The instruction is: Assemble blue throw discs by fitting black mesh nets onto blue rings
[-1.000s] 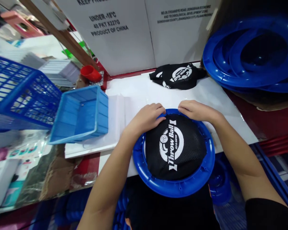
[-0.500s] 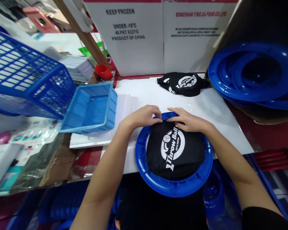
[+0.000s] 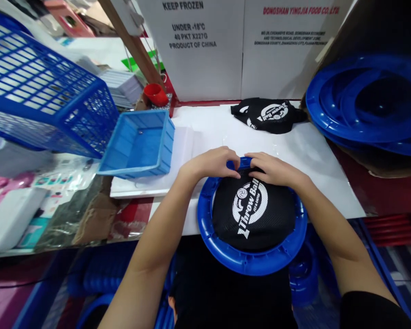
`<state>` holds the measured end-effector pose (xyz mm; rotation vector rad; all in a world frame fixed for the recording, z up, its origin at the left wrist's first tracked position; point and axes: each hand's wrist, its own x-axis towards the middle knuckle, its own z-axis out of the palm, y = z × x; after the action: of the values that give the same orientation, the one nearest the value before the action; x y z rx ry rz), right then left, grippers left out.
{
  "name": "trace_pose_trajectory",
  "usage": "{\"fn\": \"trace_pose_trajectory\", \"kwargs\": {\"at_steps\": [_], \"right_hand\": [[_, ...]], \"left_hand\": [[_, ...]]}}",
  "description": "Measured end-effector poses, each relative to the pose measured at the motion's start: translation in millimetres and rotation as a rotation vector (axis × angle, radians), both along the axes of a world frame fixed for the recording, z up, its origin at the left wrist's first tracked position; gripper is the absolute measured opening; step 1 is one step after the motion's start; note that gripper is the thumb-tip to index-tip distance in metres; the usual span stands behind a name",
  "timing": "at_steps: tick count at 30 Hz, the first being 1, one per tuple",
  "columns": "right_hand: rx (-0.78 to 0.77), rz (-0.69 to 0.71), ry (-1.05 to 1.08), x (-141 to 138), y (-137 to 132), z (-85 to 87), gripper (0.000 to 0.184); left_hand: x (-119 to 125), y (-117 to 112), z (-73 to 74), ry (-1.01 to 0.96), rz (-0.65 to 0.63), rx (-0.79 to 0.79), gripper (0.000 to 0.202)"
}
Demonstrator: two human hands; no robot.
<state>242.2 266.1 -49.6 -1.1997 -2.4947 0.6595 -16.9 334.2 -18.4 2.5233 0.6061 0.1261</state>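
A blue plastic ring [image 3: 226, 253] lies at the near edge of the white board [image 3: 304, 151], half over the edge. A black mesh net [image 3: 256, 214] printed "Throw Ball" fills its middle. My left hand [image 3: 210, 164] and my right hand [image 3: 274, 169] meet at the ring's far rim, fingers curled down and pinching the net's top edge against the blue rim. A second black net [image 3: 269, 114] lies folded at the back of the board.
A light blue tray [image 3: 139, 144] sits left of the board, with a dark blue crate [image 3: 44, 96] beyond it. Stacked blue rings [image 3: 366, 103] lean at the right. White cartons [image 3: 222, 45] stand behind, a red cup [image 3: 155, 93] beside them.
My two hands slid from apart on the far rim to together at its middle. The view shifted, so the ring sits slightly farther right.
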Motion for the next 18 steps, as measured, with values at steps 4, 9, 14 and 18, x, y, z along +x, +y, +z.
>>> {"fn": "trace_pose_trajectory", "kwargs": {"at_steps": [4, 9, 14, 18], "right_hand": [[-0.078, -0.018, 0.140, 14, 5, 0.6, 0.015], [-0.124, -0.002, 0.237, 19, 8, -1.3, 0.020], [-0.145, -0.008, 0.270, 20, 12, -2.9, 0.023], [-0.168, -0.035, 0.306, 19, 17, -4.6, 0.026]], "left_hand": [[2, -1, -2.3, 0.006, -0.032, -0.044, 0.013], [6, -8, -1.0, 0.090, 0.000, -0.044, 0.022], [11, -12, -1.3, 0.060, 0.053, -0.007, 0.024], [9, -4, -6.1, 0.026, 0.069, -0.065, 0.013]]}}
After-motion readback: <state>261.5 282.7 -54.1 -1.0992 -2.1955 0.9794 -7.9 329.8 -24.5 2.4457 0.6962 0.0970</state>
